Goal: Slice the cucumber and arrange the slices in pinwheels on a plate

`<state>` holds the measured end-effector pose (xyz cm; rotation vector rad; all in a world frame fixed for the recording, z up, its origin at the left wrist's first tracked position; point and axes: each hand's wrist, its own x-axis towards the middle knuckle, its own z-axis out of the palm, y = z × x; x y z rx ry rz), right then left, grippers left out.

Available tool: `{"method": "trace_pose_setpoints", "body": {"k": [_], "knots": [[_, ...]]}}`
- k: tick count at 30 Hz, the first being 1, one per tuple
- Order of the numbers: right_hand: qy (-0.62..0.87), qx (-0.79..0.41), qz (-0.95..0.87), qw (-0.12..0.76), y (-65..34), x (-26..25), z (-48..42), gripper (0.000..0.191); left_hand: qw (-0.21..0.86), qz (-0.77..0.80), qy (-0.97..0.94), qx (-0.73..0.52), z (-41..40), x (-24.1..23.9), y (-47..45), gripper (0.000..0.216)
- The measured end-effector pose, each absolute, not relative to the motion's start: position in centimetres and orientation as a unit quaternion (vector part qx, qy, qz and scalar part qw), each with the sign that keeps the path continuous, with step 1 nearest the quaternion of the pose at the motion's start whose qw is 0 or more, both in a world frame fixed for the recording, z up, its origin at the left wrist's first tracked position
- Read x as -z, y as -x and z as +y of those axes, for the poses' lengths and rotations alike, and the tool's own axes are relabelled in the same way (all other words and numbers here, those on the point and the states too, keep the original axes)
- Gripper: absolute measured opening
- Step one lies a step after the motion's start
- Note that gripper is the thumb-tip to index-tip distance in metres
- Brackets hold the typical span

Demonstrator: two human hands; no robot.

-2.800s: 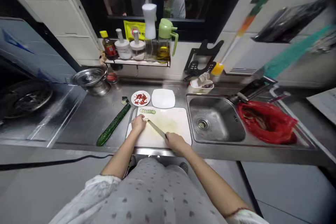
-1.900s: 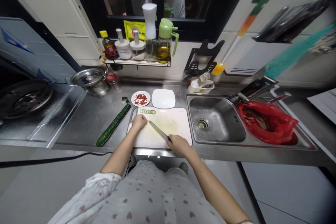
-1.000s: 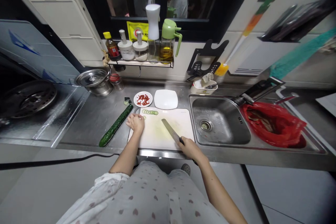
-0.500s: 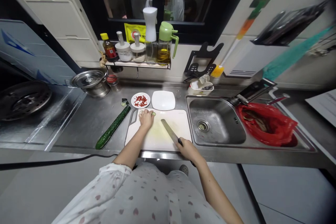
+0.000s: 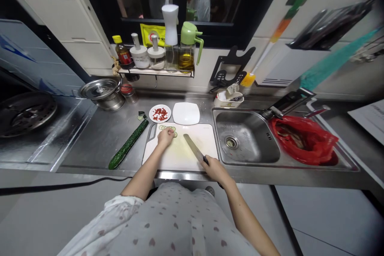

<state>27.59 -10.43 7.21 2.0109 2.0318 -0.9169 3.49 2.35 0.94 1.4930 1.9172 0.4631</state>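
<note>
A white cutting board lies on the steel counter in front of me. My right hand is closed on the handle of a knife, whose blade rests over the middle of the board. My left hand sits at the board's far left part, fingers curled beside a row of cucumber slices; whether it holds a slice I cannot tell. A whole cucumber lies slantwise on the counter to the left of the board.
Behind the board stand a small plate of chopped red chili and an empty white square plate. A sink lies right, a red bag beyond it. A pot and a condiment shelf stand behind.
The knife left the cutting spot at the left and drew back to mid-board. My left hand reached up to the row of slices, then pulled back slightly.
</note>
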Motion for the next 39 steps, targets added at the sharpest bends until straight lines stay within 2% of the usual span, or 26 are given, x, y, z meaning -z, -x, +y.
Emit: {"method": "trace_pose_setpoints", "body": {"k": [4,15,39], "knots": [[-0.663,0.3,0.682,0.074,-27.0,-7.7,-10.6,0.029,0.343,0.722,-0.579,-0.164,0.7,-0.7,-2.5,0.014],[-0.64,0.303,0.697,0.115,-24.0,-9.1,-12.0,0.029,0.252,0.718,-0.633,-0.141,-1.4,0.1,-1.5,0.023],[-0.633,0.288,0.704,0.142,-22.1,-8.4,-11.7,0.03,0.25,0.751,-0.598,-0.129,-1.3,0.0,-1.9,0.019]]}}
